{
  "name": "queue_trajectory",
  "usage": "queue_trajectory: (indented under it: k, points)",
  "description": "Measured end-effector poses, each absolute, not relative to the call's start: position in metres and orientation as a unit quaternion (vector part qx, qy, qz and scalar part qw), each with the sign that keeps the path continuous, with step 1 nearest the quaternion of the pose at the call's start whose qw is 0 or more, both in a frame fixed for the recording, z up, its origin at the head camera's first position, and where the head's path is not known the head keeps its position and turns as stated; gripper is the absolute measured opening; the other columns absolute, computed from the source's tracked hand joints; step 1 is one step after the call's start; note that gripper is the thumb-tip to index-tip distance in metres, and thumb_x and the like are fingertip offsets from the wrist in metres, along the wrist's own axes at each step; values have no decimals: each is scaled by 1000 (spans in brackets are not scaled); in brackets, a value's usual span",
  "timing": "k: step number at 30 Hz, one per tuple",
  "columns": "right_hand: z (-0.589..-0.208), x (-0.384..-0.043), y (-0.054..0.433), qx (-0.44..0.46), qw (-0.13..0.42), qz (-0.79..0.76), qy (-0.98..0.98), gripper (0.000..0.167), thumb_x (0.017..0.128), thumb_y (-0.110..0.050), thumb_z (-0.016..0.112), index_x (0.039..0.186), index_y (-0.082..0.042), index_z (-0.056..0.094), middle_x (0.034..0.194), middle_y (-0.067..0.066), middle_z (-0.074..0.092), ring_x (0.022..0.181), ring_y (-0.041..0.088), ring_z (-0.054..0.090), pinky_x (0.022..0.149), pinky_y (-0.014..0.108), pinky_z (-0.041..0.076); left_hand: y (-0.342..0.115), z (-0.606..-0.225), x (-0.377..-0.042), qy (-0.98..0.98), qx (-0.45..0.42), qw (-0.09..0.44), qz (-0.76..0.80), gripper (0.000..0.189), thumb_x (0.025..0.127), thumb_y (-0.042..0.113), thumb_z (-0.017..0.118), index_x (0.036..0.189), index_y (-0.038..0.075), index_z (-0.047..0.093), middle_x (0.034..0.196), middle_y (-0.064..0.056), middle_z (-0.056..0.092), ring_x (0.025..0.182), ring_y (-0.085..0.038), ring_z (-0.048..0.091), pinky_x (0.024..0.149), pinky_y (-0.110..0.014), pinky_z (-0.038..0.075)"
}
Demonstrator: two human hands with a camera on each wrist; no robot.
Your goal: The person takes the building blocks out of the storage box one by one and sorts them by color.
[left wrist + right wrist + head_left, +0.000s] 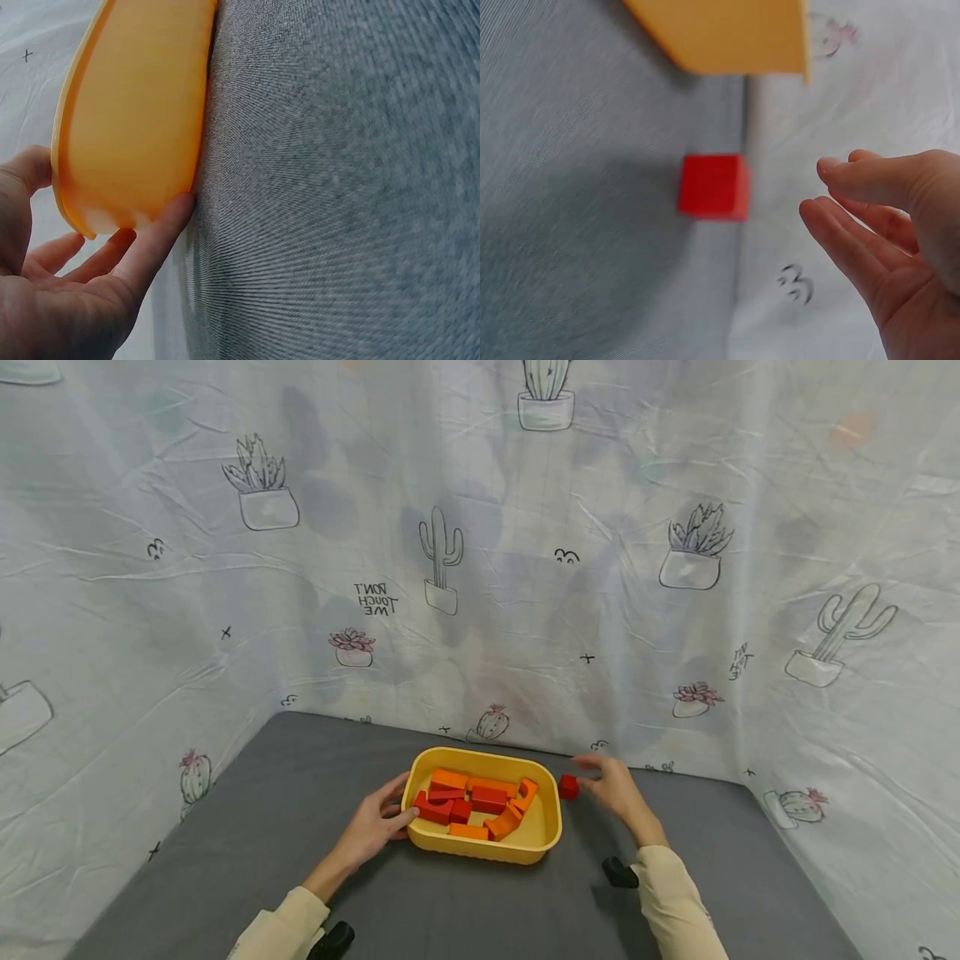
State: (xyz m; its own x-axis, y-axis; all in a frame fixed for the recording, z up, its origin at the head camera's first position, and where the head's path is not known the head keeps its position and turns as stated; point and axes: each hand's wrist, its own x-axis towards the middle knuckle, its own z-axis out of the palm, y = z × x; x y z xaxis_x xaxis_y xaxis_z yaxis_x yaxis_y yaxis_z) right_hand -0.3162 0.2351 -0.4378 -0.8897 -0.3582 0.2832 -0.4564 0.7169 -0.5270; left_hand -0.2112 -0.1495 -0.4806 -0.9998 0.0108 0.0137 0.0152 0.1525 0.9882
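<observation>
A yellow plastic tub [495,850] stands on the grey surface, with red and orange toy blocks inside. My left hand [372,820] holds the tub's left end. In the left wrist view, the thumb is at the rim and the fingers [154,244] lie against the outer wall. Just right of the tub sits a red cube block [568,787], also plain in the right wrist view [711,187]. My right hand [617,792] hovers beside this cube, thumb and fingers apart. A gap separates its fingertips from the cube, and nothing is in its grasp.
Inside the tub are an arched red block [433,810], an orange block [468,832] and a curved orange block [504,822]. A white curtain [495,593] printed with cacti hangs behind the grey cloth surface [247,827] and at both sides.
</observation>
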Motion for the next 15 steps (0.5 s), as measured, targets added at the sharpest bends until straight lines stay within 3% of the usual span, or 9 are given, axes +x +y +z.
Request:
queue_trajectory:
  k: [15]
  points:
    - [-412, -294, 181, 300, 66, 346, -886, 31, 85, 0, 73, 116, 3, 69, 115, 20, 66, 95, 34, 69, 73, 33, 60, -150, -482, -212, -764, -8, 1, -645, 65, 93, 5, 66, 151, 8, 37, 143, -23, 47, 112, -33, 61, 74, -40, 60]
